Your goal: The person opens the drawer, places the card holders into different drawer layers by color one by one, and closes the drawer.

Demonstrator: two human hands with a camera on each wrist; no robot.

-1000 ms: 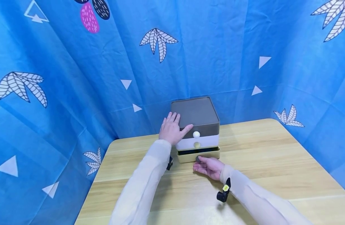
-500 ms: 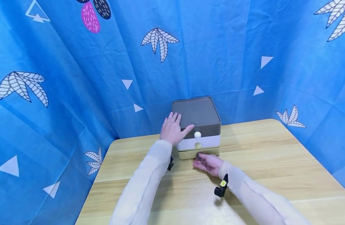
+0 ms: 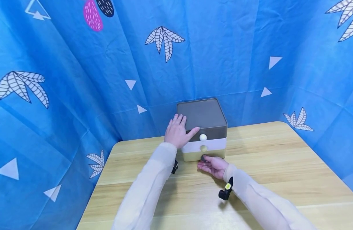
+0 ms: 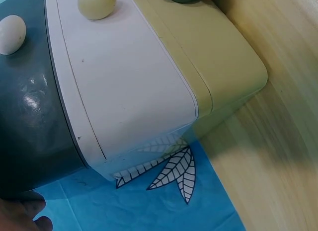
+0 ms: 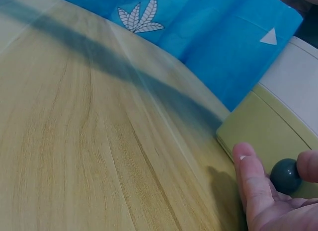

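Observation:
A small three-tier drawer box [image 3: 201,115] stands at the back of the table, with a dark grey top tier, a white middle and a beige bottom drawer [image 3: 192,156]. My left hand [image 3: 177,132] rests with straight fingers on the top's left front corner, thumb along the front edge. Low at the front, my right hand [image 3: 213,166] holds the dark round knob [image 5: 286,176] of the beige drawer between thumb and fingers. That drawer sits flush with the tiers above. The white knob [image 3: 203,137] and the cream knob [image 3: 203,148] above it are untouched.
The box stands on a light wooden table [image 3: 259,166] with rounded back corners. A blue patterned curtain [image 3: 216,48] hangs close behind it and along both sides.
The bottom drawer, partly out one second ago with a dark gap above it, has slid in and is now closed. My right hand moved slightly inward with it; the left hand stayed in place.

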